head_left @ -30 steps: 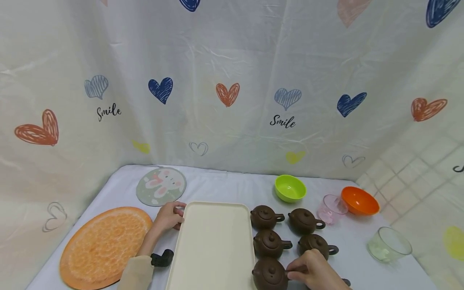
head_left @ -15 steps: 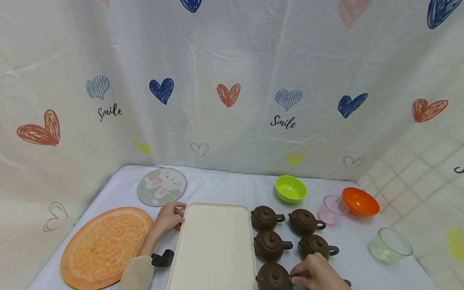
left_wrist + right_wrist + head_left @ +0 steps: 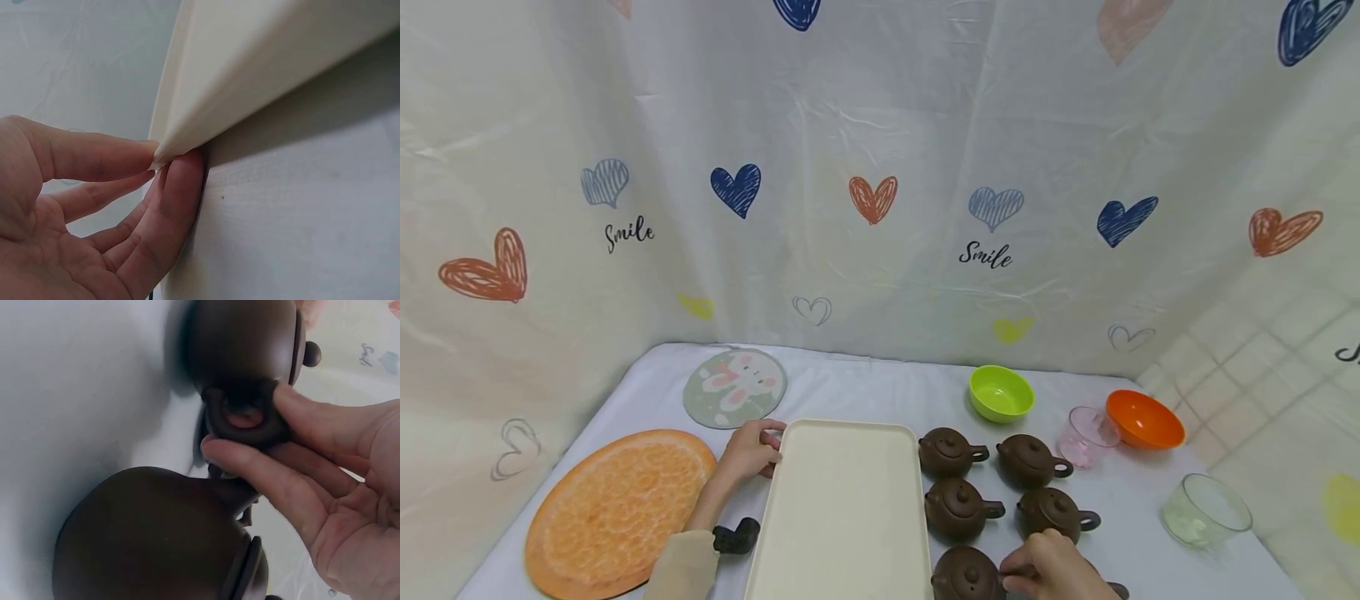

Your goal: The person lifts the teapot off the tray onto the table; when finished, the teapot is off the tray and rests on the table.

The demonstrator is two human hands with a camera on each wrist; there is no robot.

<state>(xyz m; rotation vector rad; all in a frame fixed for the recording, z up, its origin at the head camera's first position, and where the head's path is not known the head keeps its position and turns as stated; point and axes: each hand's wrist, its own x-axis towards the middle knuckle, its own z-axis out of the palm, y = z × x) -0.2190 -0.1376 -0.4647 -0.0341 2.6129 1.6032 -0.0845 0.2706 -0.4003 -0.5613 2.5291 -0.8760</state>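
On the left, my left hand (image 3: 751,450) pinches the left rim of a cream rectangular tray (image 3: 842,508). In the left wrist view the thumb and fingers (image 3: 181,187) meet at the tray's edge (image 3: 219,87). At the bottom right, my right hand (image 3: 1056,568) pinches the handle of a dark brown teapot (image 3: 967,575) standing just right of the tray. The right wrist view shows that handle (image 3: 247,431) between thumb and fingers, with a second teapot (image 3: 150,537) close by. Part of another teapot (image 3: 1120,590) shows past my right hand.
More brown teapots (image 3: 961,508) stand in two columns right of the tray. Behind them are a green bowl (image 3: 1002,393), a pink glass (image 3: 1088,437), an orange bowl (image 3: 1145,419) and a clear glass (image 3: 1206,508). Left lie a bread-patterned mat (image 3: 617,508) and a rabbit-print mat (image 3: 734,387).
My right hand has shifted the gripped teapot slightly right and toward me, leaving a small gap from the tray. My left hand has stayed at the tray's rim.
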